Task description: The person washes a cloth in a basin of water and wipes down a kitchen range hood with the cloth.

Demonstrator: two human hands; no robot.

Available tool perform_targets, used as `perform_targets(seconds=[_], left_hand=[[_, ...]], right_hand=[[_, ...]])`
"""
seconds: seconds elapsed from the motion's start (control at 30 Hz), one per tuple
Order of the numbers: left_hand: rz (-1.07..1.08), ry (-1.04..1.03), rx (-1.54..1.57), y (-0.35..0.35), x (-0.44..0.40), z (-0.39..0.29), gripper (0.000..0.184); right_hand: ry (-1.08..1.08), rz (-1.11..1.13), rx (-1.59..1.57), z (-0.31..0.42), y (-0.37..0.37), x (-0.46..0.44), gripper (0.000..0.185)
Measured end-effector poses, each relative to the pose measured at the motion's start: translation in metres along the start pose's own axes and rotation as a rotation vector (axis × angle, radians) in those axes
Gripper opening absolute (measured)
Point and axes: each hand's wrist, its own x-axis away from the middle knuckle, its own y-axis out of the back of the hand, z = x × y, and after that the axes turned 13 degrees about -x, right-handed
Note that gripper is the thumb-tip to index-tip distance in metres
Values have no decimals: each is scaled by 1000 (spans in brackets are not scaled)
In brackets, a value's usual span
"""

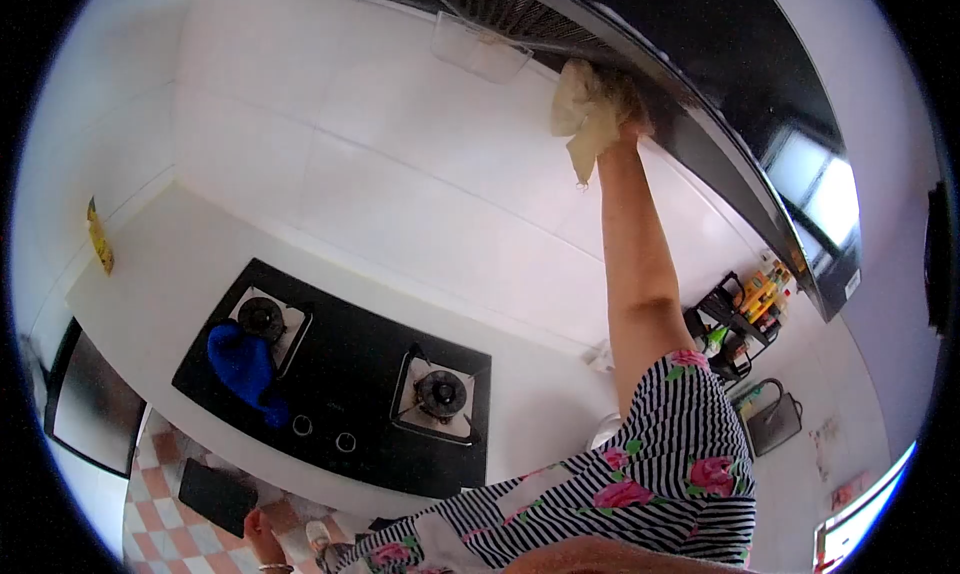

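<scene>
My right hand (632,114) is raised to the underside of the black range hood (690,124). It is closed on a pale yellow cloth (585,109), which covers most of the fingers and dangles below them. The cloth presses up against the hood's lower edge, beside the dark filter grille (490,14). Far below, my left hand (260,536) hangs low near the floor side of the counter, with a bracelet at the wrist. It is small in view, and its fingers are not clear.
A black gas hob (340,394) with two burners is set in the white counter (160,264); a blue cloth (240,364) lies by its left burner. A clear oil cup (482,49) hangs under the hood. Right of my arm is a rack (735,319) with bottles.
</scene>
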Motion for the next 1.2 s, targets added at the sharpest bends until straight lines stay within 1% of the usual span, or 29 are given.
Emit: perform_targets(seconds=[0.03, 0.1, 0.13, 0.27, 0.5, 0.53, 0.6, 0.63, 0.67, 0.73, 0.77, 0.8, 0.87, 0.93, 1.03, 1.07, 1.13, 1.2], left_hand=[[-12, 9, -46, -2, 2, -6, 28], [39, 6, -267, 14, 23, -75, 28], [60, 8, -375, 19, 27, -97, 28], [37, 8, -297, 24, 23, -68, 28], [-41, 195, -219, 46, 46, -49, 31], [-46, 211, -193, 45, 47, -36, 31], [-23, 153, -198, 32, 38, 25, 31], [-11, 123, -201, 26, 32, 38, 30], [-158, -185, -358, 22, 27, 51, 31], [-444, -804, -659, 19, 30, 53, 32], [-383, -641, -604, 16, 33, 54, 33], [-315, -482, -553, 19, 37, 36, 33], [-181, -165, -450, 31, 47, -27, 34], [-47, 149, -348, 38, 56, -61, 35], [-42, 83, -341, 41, 51, -62, 33], [-37, 95, -323, 42, 48, -64, 33], [-39, 122, -289, 45, 47, -70, 31], [-31, 152, -252, 43, 48, -77, 29]], right_hand=[[10, -2, -1, -1, -1, -2, 42], [25, -10, -8, -11, 1, -11, 42], [24, -10, -19, -19, 1, -17, 42], [5, 1, -72, -62, -3, -41, 42], [-93, 45, -176, -134, -15, -67, 43], [-106, 54, -190, -142, -19, -72, 43], [-128, 65, -201, -156, -25, -76, 43], [-137, 68, -206, -161, -27, -77, 43], [-145, 77, -210, -164, -29, -78, 43], [-158, 84, -217, -166, -32, -76, 43], [-163, 85, -209, -164, -32, -74, 43], [-166, 87, -201, -160, -32, -71, 44], [-167, 84, -190, -153, -29, -64, 44], [-158, 77, -165, -140, -24, -60, 44], [-96, 56, -99, -108, -14, -54, 45], [-59, 44, -46, -92, -8, -54, 45], [42, 3, 91, -56, 7, -49, 45], [157, -53, 314, -23, 23, -42, 45]])
